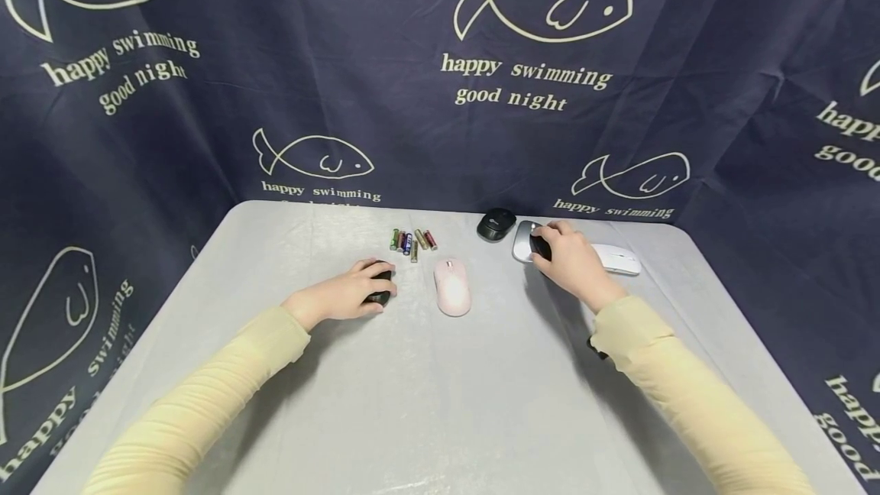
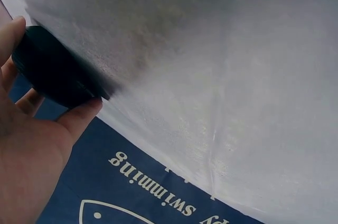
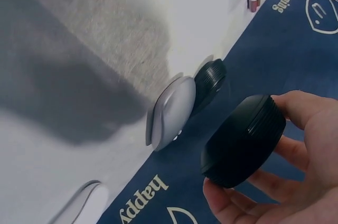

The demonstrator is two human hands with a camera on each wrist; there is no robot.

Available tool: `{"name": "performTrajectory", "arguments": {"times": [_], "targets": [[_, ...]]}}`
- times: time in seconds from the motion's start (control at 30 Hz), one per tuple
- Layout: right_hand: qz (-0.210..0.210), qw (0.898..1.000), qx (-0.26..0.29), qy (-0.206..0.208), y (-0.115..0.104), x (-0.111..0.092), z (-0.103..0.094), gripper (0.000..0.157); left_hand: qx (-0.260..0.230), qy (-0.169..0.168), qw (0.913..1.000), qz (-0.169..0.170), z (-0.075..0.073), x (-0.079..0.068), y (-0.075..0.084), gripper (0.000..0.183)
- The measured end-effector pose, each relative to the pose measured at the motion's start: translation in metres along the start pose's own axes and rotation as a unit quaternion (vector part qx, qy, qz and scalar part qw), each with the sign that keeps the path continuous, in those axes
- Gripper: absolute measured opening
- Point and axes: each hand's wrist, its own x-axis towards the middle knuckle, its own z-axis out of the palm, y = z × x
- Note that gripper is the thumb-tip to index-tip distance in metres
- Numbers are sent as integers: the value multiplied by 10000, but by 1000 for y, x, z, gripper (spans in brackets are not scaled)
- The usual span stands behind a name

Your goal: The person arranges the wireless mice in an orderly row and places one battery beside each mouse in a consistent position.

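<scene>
My left hand [image 1: 354, 292] grips a black computer mouse [image 2: 55, 68] close to the tabletop, left of the pink mouse [image 1: 453, 289]. Thumb and fingers hold its sides in the left wrist view. Another black computer mouse [image 3: 243, 142], with a ribbed side, is pinched between thumb and fingertips of my right hand [image 1: 574, 262]. That one is raised off the table and overlaps the grey mouse [image 1: 522, 243] in the head view. Behind them to the left sits a third black mouse [image 1: 496, 224]. A white mouse [image 1: 619, 259] lies partly hidden beyond my right hand.
Several small batteries [image 1: 407, 241] lie in a loose group behind the pink mouse. A dark object [image 1: 596, 348] peeks out beside my right sleeve. The grey-white table [image 1: 412, 403] ends at a dark blue printed curtain [image 1: 412, 151].
</scene>
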Motion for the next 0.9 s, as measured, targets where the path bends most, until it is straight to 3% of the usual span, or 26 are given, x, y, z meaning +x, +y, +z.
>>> {"name": "performTrajectory", "arguments": {"times": [0.5,0.9], "targets": [[72,9997,234,75,-19,-12,8,39,2,-13,10000,38,1,1,-2,31],[6,9995,273,140,-26,-20,26,42,29,52,9999,88,0,0,-2,31]]}}
